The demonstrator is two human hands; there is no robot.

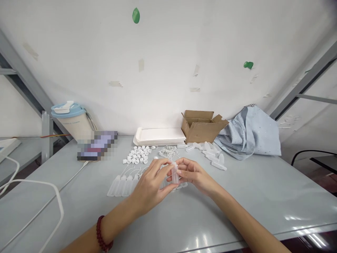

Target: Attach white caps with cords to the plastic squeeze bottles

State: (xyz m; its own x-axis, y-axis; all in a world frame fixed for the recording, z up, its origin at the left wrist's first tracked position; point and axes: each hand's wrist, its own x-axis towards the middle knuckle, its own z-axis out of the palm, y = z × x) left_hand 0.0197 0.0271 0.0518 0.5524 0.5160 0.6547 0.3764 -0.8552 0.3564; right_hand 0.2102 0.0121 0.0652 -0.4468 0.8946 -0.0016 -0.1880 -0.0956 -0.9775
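Between my two hands a small translucent plastic bottle (175, 174) stands upright just over the table. My left hand (150, 182) is closed on it, fingers at its top and thumb near its base. From the other side, the fingers and thumb of my right hand (196, 174) pinch the same bottle. A row of similar bottles with thin tubes at their tops (123, 185) lies left of my left hand. Beyond my hands are a cluster of white caps (138, 154) and a small pile of thin white tubes (168, 151). Loose bottles (212, 154) lie scattered to the right.
Along the wall stand a stack of white envelopes (160, 136), an open cardboard box (202, 130) and a light blue cloth bag (252, 135). At left are a blue-lidded cup (73, 123), a propped phone (98, 146) and a white cable (59, 200).
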